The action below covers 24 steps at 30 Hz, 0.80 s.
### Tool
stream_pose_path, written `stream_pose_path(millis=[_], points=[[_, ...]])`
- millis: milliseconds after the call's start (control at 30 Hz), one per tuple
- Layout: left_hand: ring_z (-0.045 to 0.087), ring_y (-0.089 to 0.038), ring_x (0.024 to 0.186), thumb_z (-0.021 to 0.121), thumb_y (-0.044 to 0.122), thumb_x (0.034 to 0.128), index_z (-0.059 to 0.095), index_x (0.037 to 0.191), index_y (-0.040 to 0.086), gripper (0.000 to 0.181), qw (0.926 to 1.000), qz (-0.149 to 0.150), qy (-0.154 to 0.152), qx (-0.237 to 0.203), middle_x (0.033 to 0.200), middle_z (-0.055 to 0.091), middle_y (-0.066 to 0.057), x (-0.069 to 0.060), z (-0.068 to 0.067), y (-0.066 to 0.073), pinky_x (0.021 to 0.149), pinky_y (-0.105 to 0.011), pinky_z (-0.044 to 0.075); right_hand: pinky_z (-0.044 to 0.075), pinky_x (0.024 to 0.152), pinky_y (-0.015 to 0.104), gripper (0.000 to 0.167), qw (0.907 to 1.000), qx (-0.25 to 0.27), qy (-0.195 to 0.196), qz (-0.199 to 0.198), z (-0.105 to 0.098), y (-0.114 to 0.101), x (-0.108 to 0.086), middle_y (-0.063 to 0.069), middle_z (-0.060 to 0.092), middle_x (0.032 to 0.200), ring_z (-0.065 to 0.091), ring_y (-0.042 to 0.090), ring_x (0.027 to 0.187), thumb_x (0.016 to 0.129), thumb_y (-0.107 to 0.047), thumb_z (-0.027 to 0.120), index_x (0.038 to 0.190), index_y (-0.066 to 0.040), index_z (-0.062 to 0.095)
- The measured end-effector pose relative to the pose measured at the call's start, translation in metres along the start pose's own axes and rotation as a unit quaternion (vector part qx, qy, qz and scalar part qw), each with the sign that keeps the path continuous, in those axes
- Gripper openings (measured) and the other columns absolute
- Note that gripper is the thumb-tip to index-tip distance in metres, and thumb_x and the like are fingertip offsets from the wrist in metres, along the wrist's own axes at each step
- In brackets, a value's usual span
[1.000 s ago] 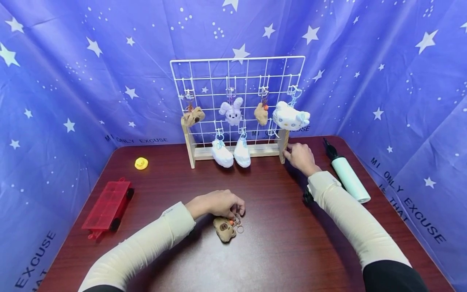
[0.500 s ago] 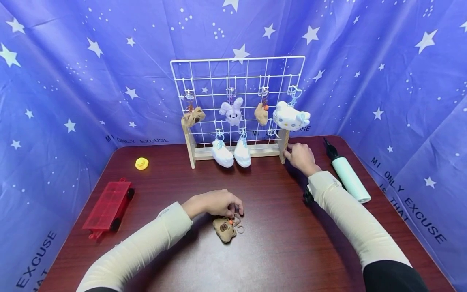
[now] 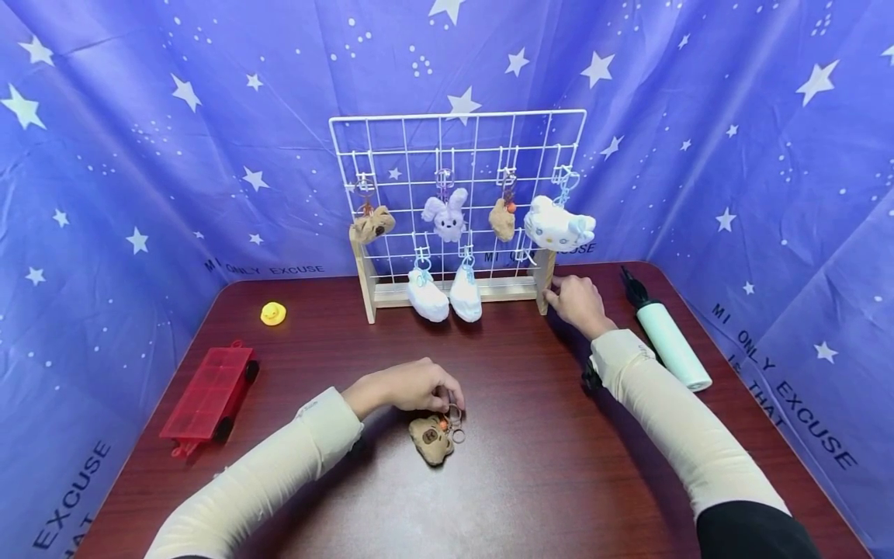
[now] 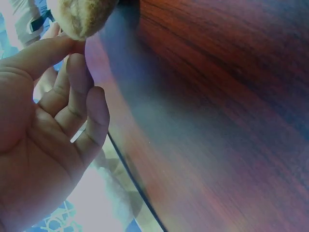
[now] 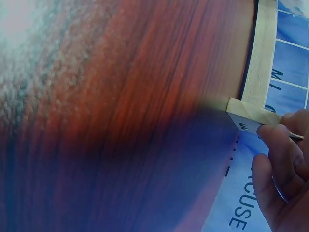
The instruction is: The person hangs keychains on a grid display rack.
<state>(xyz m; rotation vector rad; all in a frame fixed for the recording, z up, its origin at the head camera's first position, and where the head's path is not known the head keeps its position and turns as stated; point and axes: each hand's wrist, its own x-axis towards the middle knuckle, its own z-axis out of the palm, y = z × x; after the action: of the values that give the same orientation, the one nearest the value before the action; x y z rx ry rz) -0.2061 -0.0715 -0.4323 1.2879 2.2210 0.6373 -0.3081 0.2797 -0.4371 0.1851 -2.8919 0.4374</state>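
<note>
A brown plush keychain [image 3: 431, 440] with an orange bead lies on the table in the head view. My left hand [image 3: 419, 387] is over it, thumb and fingertips pinching its metal ring [image 3: 455, 415]. In the left wrist view, the plush [image 4: 86, 17] shows just beyond the fingertips of my left hand [image 4: 53, 111]. At the back right, my right hand [image 3: 578, 301] grips the wooden end post [image 3: 543, 279] of a white wire grid rack [image 3: 457, 115]. The right wrist view shows fingers of my right hand [image 5: 287, 169] against that post [image 5: 253, 116].
Several plush keychains hang from the rack, among them a lilac bunny [image 3: 447, 216] and a white cat head [image 3: 559, 225]. A yellow duck [image 3: 273, 314] and a red wheeled tray [image 3: 211, 392] are at left. A mint pump [image 3: 672, 345] lies at right. Starred curtains [image 3: 209, 140] enclose the table.
My left hand has shifted slightly left and up, and the keychain's ring is raised a little with it. The plush stays on the table. My right hand keeps its grip on the post.
</note>
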Motion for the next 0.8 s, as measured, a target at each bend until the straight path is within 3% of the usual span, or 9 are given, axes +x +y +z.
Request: stream_pose_path(millis=[567,800], points=[[0.069,0.002,0.082,0.067,0.008,0.0969,0.075,0.116,0.016,0.022,0.9980,0.042,0.047,0.011,0.090,0.078,0.002,-0.001,-0.010,-0.002,0.079,-0.013,0.057,0.054,0.084,0.067,0.041,1.0000,0.001,-0.003,0.005,-0.001,-0.001,-0.001,0.031,0.067,0.123,0.064,0.056,0.105,0.098,-0.029,0.061,0.132,-0.008,0.068],[0.068,0.001,0.081,0.067,0.008,0.0970,0.075,0.118,0.012,0.022,0.9973,0.042,0.060,0.003,0.090,0.078,-0.001,0.003,-0.015,0.000,0.078,-0.015,0.058,0.054,0.085,0.067,0.041,0.9999,0.002,-0.006,0.015,0.000,-0.001,-0.001,0.030,0.066,0.124,0.064,0.056,0.106,0.099,-0.030,0.062,0.133,-0.009,0.067]])
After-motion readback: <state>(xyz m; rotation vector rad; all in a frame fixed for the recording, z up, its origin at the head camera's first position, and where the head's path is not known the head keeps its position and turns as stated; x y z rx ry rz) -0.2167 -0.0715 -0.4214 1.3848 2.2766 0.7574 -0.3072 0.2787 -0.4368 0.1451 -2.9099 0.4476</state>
